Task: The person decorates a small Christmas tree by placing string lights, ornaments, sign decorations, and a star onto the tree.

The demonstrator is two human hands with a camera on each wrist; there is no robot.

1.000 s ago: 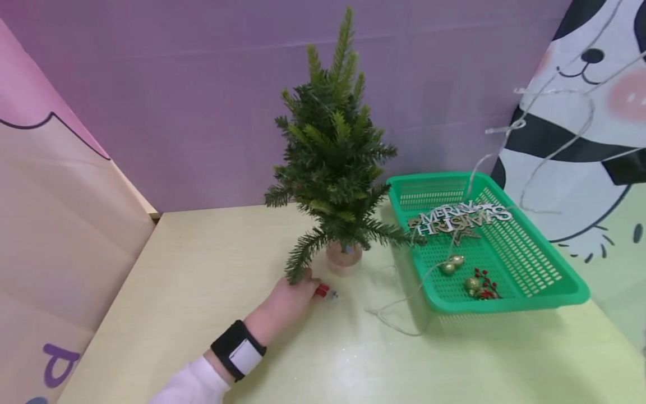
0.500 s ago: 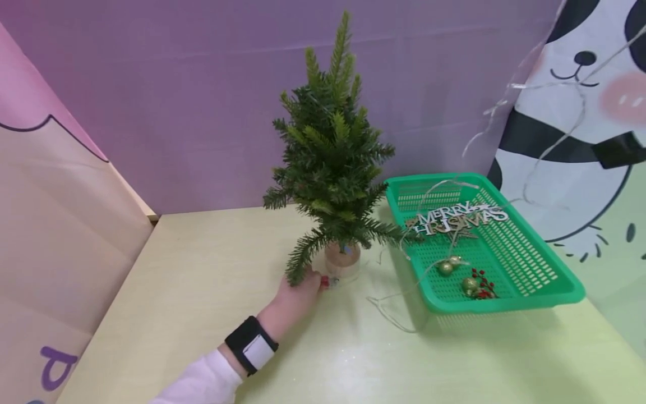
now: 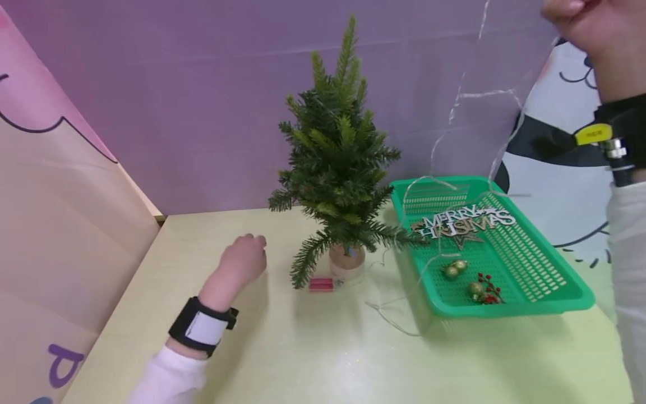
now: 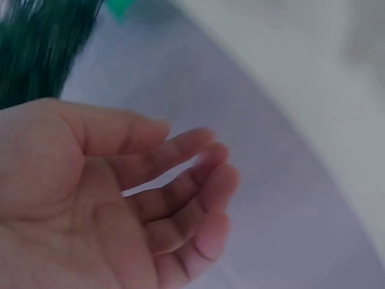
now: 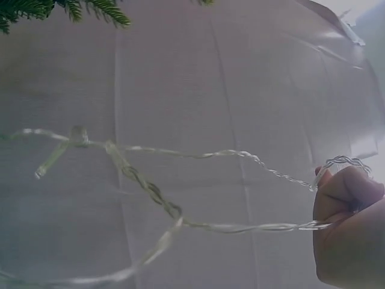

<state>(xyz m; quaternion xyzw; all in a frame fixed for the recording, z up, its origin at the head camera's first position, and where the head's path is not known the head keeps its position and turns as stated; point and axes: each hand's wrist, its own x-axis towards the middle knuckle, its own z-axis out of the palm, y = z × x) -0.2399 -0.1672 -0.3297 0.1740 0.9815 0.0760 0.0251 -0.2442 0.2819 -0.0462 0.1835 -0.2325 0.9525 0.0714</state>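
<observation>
A small green Christmas tree [image 3: 339,168] stands in a pale pot [image 3: 346,264] on the table. A red battery box [image 3: 321,284] lies beside the pot, with a thin light string [image 3: 456,112] running from it up to my right hand [image 3: 590,28]. That hand is raised at the top right and pinches the wire [image 5: 240,227] between curled fingers [image 5: 346,192]. My left hand [image 3: 243,259] hovers left of the tree, apart from the red box, its fingers [image 4: 186,174] loosely curled and holding nothing.
A green plastic basket [image 3: 550,286] sits right of the tree with a "MERRY CHRISTMAS" sign [image 3: 466,220], gold balls [image 3: 452,268] and red berries [image 3: 488,289]. A purple wall is behind, a pink panel at the left, a panda picture at the right.
My left hand let go of the red box by the pot and drew back to the left. My right hand came into view at the top right, lifting the light string higher.
</observation>
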